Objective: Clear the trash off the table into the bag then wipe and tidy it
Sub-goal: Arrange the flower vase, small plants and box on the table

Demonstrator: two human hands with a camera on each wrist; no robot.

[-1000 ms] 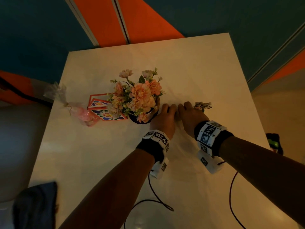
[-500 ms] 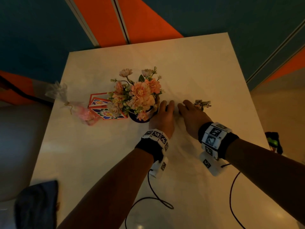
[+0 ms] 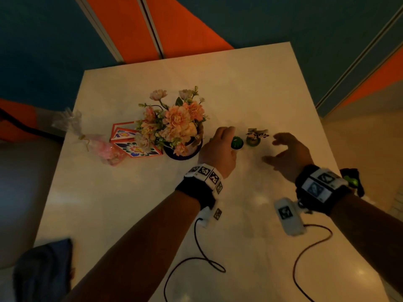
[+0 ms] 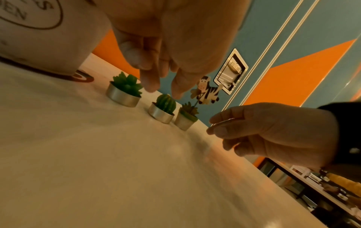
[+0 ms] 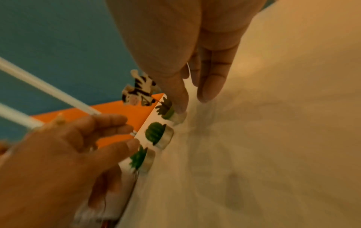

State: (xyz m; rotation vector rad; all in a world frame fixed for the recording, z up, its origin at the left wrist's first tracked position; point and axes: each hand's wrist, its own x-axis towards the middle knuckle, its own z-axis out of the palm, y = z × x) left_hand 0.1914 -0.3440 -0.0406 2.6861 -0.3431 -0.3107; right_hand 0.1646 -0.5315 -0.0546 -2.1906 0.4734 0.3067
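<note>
Tidying stage: three small cactus candles lined up beside the flower pot.

Head view: on the table [image 3: 239, 83], the left hand [image 3: 218, 149] hangs with loose fingers over a cactus candle [image 3: 237, 143] just right of the flower pot [image 3: 183, 152]; the right hand [image 3: 287, 155] is spread, holding nothing, right of the zebra pot [image 3: 253, 140].
Left wrist view: the candles run in a row away from the pot, the left fingertips [image 4: 150, 86] apart above the middle candle [image 4: 163, 110], so the left hand is nearer.
Right wrist view: blurred; the right fingers [image 5: 210, 86] are straight, near the row's end.
</note>
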